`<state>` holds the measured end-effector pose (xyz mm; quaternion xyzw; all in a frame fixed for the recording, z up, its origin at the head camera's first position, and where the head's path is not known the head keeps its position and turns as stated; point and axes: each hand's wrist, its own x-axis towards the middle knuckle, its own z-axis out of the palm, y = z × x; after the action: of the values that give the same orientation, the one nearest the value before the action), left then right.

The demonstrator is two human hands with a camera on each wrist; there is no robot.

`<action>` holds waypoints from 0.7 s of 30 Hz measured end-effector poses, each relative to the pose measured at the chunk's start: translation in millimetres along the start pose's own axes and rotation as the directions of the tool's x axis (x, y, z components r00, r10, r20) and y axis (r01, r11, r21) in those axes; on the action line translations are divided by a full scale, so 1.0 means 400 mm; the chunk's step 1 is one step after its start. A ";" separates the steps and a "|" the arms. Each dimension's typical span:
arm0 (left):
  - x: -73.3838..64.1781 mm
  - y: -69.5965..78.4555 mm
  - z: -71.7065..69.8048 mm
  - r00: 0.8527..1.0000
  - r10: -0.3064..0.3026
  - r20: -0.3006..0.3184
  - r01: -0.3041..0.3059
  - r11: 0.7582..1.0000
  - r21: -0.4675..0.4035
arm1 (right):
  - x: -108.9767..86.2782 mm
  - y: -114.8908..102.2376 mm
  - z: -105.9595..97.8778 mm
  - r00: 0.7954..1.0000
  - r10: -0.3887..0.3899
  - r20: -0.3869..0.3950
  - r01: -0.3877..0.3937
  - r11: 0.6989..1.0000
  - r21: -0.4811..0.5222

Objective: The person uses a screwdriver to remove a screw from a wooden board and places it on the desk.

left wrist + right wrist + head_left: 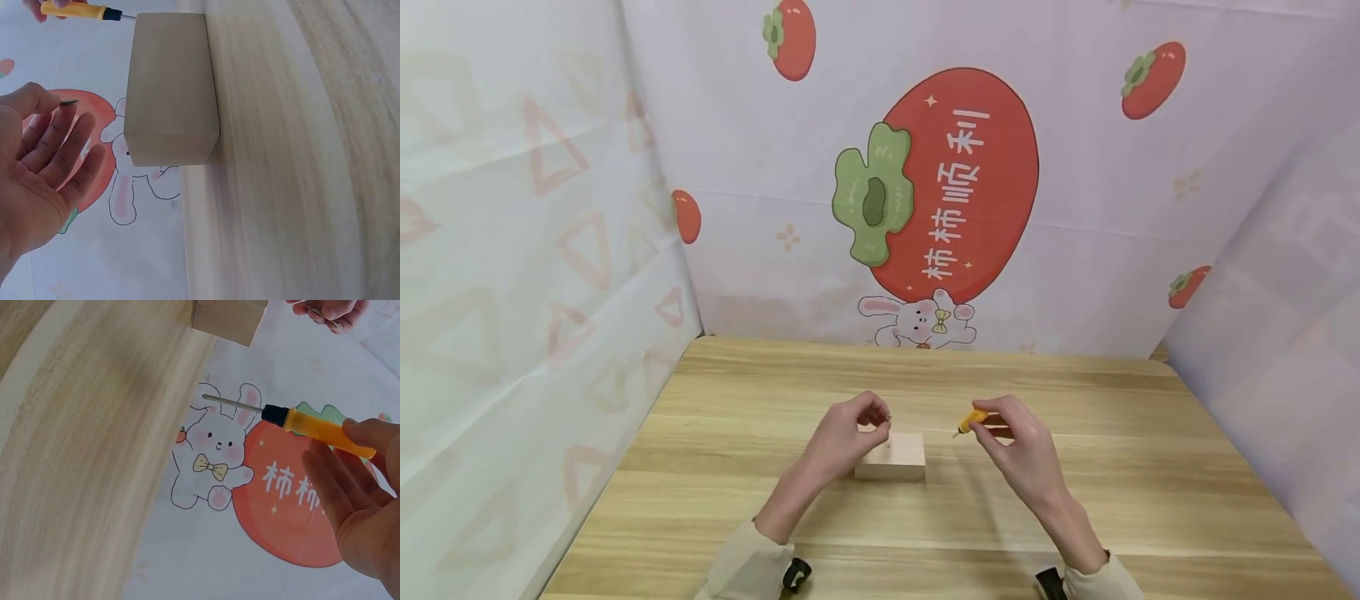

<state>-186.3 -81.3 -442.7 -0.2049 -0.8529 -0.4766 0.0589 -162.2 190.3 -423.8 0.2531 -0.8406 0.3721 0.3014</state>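
A pale wooden block (895,468) lies on the table in front of the person. Above its top, the left hand (844,433) pinches a small metal screw (69,102) between thumb and index finger, the other fingers loosely bent. The screw is apart from the block in the left wrist view. To the right of the block, the right hand (1021,446) holds a screwdriver (319,429) by its yellow handle, between thumb and fingertips. Its thin metal shaft points down and left, towards the block, and touches nothing. A small dark spot shows on the block's top, too small to make out.
The wood-grain table (1150,467) reaches back to a printed cloth wall (760,275) with persimmons and a rabbit. Cloth walls also stand at the left (512,333) and right (1277,333). Black straps show at both wrists.
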 end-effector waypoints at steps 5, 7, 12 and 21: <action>-0.009 -0.009 -0.009 1.000 -0.002 -0.002 0.002 1.000 0.000 | -0.003 0.003 0.001 1.000 0.007 0.009 -0.007 1.000 -0.012; -0.013 -0.010 -0.015 1.000 -0.003 -0.003 0.003 1.000 -0.005 | -0.003 0.003 0.000 1.000 0.019 0.012 -0.019 1.000 -0.019; -0.026 -0.013 -0.029 1.000 -0.009 0.009 0.010 1.000 -0.022 | -0.006 0.004 0.000 0.999 0.038 0.030 -0.037 0.999 -0.029; -0.048 -0.038 -0.045 0.998 -0.056 0.003 0.056 0.997 -0.058 | -0.018 0.011 0.007 0.995 0.069 0.072 -0.065 0.997 -0.046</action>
<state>-176.7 -109.1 -450.4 -0.1828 -0.8441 -0.5026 0.0390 -160.9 192.2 -432.4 0.2317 -0.8671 0.3539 0.2629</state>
